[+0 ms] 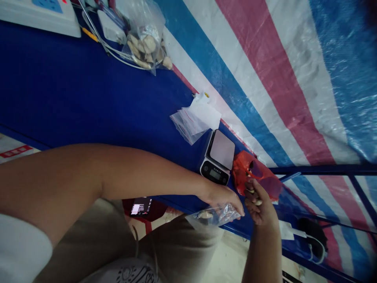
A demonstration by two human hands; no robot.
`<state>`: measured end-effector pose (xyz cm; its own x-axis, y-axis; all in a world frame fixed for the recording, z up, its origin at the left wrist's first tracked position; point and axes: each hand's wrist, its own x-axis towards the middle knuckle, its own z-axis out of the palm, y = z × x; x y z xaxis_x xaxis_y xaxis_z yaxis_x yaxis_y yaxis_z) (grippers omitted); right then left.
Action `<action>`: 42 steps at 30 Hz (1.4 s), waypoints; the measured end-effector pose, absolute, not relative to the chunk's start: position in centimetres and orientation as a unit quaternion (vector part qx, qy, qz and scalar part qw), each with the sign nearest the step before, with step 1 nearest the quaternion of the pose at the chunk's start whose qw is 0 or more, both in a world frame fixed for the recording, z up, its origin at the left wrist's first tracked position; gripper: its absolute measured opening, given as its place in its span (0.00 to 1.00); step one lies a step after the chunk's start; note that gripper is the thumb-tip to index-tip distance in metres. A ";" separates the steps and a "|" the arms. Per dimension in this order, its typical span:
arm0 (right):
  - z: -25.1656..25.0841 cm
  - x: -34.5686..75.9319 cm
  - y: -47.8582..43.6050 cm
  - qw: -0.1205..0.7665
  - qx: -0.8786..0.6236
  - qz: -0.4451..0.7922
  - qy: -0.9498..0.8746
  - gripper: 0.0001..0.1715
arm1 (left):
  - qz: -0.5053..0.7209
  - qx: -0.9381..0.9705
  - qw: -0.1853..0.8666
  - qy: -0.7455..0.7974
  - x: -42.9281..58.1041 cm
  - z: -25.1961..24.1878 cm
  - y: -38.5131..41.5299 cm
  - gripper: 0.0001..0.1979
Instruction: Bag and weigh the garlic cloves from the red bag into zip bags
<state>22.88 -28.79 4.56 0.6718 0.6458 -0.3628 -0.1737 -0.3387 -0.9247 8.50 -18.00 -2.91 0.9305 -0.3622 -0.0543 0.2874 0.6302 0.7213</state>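
My left hand (225, 197) is closed on the rim of a small clear plastic bag (203, 223), which hangs at the table's near edge with a pale piece inside. Just right of it, my right hand (256, 202) has curled fingers round small pale pieces (258, 203). That hand is at the side of a red plastic bag (269, 182) with dark and purple contents showing. Beside the red bag lies a kitchen scale (223, 149) with a bare plate; its display cannot be read.
Flat clear zip bags (188, 124) lie beyond the scale on the blue table (88, 98). A clear bag of pale slices (147, 47), cables and a white device (44, 17) are at upper left. A phone (140, 206) shows below the arm; a white plug (287, 230) is at right.
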 end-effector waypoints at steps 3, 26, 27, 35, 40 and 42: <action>2.9 23.2 -27.7 0.508 -0.781 0.324 -0.164 0.25 | -0.176 0.394 0.901 -0.043 8.2 -2.6 -17.7 0.23; 9.6 23.8 -21.1 0.646 -0.566 0.367 -0.357 0.19 | -0.043 0.360 0.930 -0.060 8.4 0.7 -14.5 0.23; 9.1 24.2 -20.0 0.664 -0.533 0.392 -0.349 0.19 | -0.025 0.346 0.936 -0.058 8.0 1.1 -14.1 0.22; 3.9 27.7 -17.8 0.672 -0.513 0.509 -0.161 0.09 | 0.043 0.266 0.963 -0.014 5.9 3.2 -12.7 0.16; 3.0 28.4 -17.5 0.684 -0.479 0.537 -0.118 0.08 | 0.057 0.270 0.961 -0.017 5.9 2.8 -12.6 0.15; 2.9 28.3 -17.5 0.688 -0.465 0.540 -0.137 0.10 | 0.064 0.273 0.960 -0.017 5.9 2.8 -12.4 0.15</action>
<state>28.30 -17.52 2.94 0.3795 0.8702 -0.3143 -0.6155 -0.0162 -0.7880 5.86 -12.42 2.81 0.9911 0.1147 0.0673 -0.1329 0.8428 0.5215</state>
